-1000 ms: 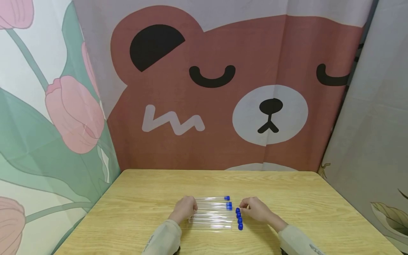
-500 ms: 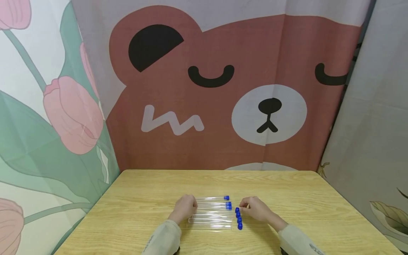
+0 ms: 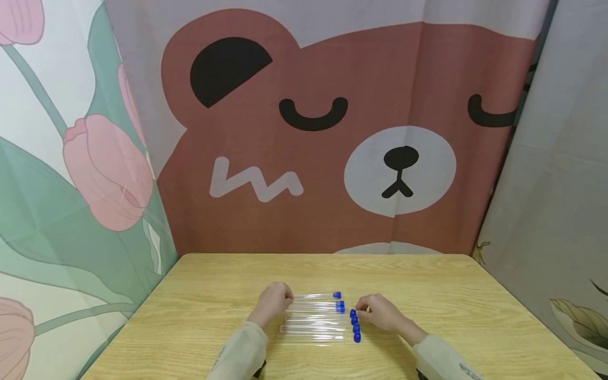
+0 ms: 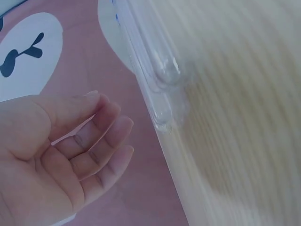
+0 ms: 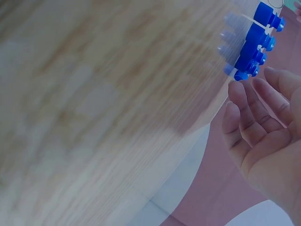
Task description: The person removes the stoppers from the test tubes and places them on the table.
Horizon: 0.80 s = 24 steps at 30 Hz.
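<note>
Clear glass-like test tubes (image 3: 313, 330) lie side by side on the table. At the far side of the row, several have blue stoppers (image 3: 340, 306) in their right ends; the nearer ones are uncapped. My left hand (image 3: 274, 302) hovers by the rounded left ends, its fingers loosely curled with nothing between them in the left wrist view. Those rounded ends (image 4: 162, 70) appear close to the fingertips there. Loose blue stoppers (image 3: 355, 327) form a column right of the tubes. Beside the farthest one is my right hand (image 5: 268, 127), fingers loosely bent; whether a fingertip touches it, I cannot tell.
A light wood-grain table (image 3: 228, 295) extends around the tubes on all sides. Behind it hangs a cloth (image 3: 266, 221) with a bear print. A tulip-print curtain (image 3: 43, 211) is at the left and a pale curtain (image 3: 551, 200) at the right.
My left hand has moved slightly away from me along the tubes' left ends, uncovering more of the middle tubes' ends. The right hand, tubes and stoppers stay nearly where they were.
</note>
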Each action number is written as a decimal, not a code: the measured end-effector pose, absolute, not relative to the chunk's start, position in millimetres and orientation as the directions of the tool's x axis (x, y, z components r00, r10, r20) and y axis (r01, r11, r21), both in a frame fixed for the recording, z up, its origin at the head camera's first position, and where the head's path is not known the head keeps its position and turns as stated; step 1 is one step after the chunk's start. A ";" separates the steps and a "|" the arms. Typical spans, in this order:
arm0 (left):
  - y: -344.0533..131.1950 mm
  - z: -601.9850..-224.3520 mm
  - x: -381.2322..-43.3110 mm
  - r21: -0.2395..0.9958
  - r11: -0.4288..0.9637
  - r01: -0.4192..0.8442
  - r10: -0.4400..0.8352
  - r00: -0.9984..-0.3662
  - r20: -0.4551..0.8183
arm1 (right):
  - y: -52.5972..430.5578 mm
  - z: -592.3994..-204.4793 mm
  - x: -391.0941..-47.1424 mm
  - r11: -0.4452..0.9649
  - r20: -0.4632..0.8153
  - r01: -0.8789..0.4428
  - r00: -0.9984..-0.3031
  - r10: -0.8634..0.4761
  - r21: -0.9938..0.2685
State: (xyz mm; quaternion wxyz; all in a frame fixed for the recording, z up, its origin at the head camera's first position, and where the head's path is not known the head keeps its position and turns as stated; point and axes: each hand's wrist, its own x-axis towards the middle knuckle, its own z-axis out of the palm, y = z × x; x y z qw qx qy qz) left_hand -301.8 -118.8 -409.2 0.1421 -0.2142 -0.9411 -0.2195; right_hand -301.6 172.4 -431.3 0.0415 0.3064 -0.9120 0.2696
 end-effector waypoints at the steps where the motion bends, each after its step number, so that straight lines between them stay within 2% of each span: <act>1: -119.8 -409.2 -302.9 0.349 0.809 0.473 0.347 -0.864 0.365 | 171.9 -431.0 -301.3 0.669 0.240 -0.582 -0.808 -0.538 -0.462; 14: -126.2 -419.0 -312.6 0.299 0.759 0.578 0.466 -0.803 0.371 | 170.7 -430.7 -299.7 0.690 0.230 -0.575 -0.814 -0.533 -0.439; 24: -129.5 -426.4 -318.1 0.310 0.776 0.549 0.466 -0.831 0.304 | 172.2 -430.4 -300.2 0.679 0.222 -0.570 -0.816 -0.534 -0.463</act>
